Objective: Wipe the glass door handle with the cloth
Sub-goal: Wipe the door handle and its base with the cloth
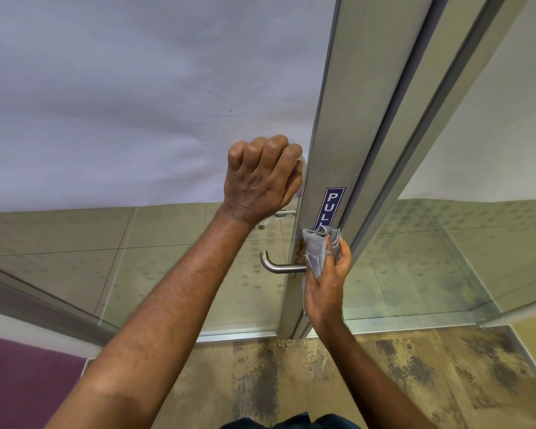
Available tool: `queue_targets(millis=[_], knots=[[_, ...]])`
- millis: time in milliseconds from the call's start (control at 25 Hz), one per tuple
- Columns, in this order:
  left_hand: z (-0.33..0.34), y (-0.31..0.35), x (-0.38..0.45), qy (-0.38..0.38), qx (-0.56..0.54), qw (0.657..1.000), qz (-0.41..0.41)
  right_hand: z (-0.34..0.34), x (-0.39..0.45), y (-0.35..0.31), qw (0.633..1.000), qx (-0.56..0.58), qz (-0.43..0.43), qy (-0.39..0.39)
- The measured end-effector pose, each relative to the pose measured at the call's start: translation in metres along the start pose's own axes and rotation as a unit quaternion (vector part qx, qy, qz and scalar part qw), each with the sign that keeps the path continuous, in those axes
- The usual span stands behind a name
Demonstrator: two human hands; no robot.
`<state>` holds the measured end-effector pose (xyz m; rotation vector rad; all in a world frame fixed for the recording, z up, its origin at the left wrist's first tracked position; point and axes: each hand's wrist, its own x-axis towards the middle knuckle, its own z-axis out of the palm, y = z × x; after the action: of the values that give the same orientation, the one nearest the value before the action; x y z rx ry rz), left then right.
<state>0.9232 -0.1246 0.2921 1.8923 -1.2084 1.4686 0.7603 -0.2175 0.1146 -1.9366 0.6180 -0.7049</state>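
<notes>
Head view: brushed-steel lever door handle (280, 265) projecting leftward from the grey aluminium door stile (331, 168), its tip bent upward and its root hidden behind a crumpled grey-blue cloth (317, 253). Right hand (328, 286) grips the cloth, fingers curled round it, pressing it against the stile where the handle joins. Left hand (262, 178) is curled into a fist against the frosted glass panel (136, 103) beside the stile edge; whether it holds anything cannot be told. A purple "PULL" sticker (333, 205) sits just above the cloth, its lower end covered. Mottled tan floor (384, 382) lies below.
</notes>
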Motion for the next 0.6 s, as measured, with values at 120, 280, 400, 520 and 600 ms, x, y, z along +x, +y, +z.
queue_targets(millis=[120, 280, 400, 520, 600], knots=[[0.003, -0.006, -0.006, 0.004, 0.073, 0.997, 0.001, 0.004, 0.003, 0.001, 0.996, 0.085, 0.013, 0.015], [0.002, -0.003, -0.003, -0.002, 0.074, 0.997, 0.002, -0.001, 0.004, 0.003, 0.992, 0.116, 0.036, 0.013], [0.001, -0.004, -0.005, 0.0, 0.065, 0.998, -0.003, -0.009, 0.006, 0.012, 0.994, 0.103, 0.025, 0.013], [0.001, -0.001, -0.003, -0.002, 0.068, 0.998, 0.001, -0.008, 0.006, 0.027, 0.995, 0.099, 0.032, -0.001], [0.001, -0.002, -0.003, 0.002, 0.071, 0.997, -0.003, -0.008, 0.008, 0.04, 0.995, 0.098, 0.022, -0.004]])
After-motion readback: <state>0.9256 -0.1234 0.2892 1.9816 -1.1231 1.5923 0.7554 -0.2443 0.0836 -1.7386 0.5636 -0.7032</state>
